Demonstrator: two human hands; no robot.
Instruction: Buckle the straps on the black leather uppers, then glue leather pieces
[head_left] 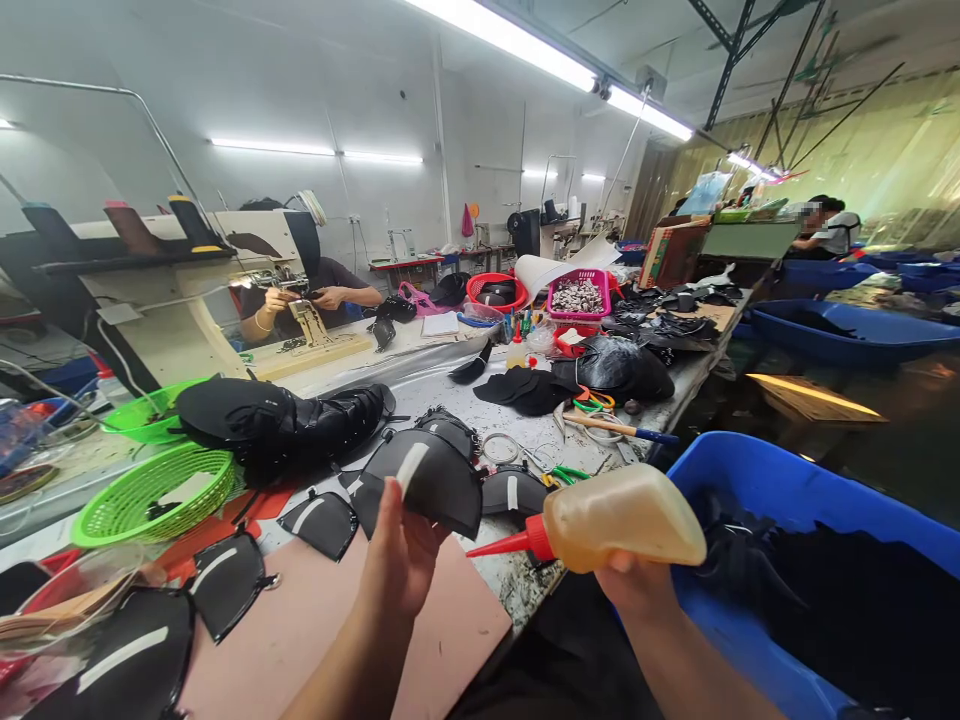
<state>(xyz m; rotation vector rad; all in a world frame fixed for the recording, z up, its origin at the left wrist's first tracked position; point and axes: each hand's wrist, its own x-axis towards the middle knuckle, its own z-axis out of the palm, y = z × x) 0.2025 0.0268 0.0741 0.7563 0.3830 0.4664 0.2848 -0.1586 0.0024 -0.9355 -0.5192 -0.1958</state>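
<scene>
Head view: left hand [405, 560] pinches black curved panel [448, 482] with white strip [412, 472]. Right hand [639, 585] grips squeeze bottle [622, 518], long axis running crosswise between hands, red nozzle [517, 542] aimed left, tip just beside panel's lower corner; contact unclear. Left hand nearer tip. No readable brands, labels, writing.

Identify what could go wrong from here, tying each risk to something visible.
1. The squeeze bottle, held nearly sideways in the right hand, might drip from its red nozzle onto the pink board.
2. The nozzle points toward the left hand, so liquid could smear the curved black piece held there.
</scene>
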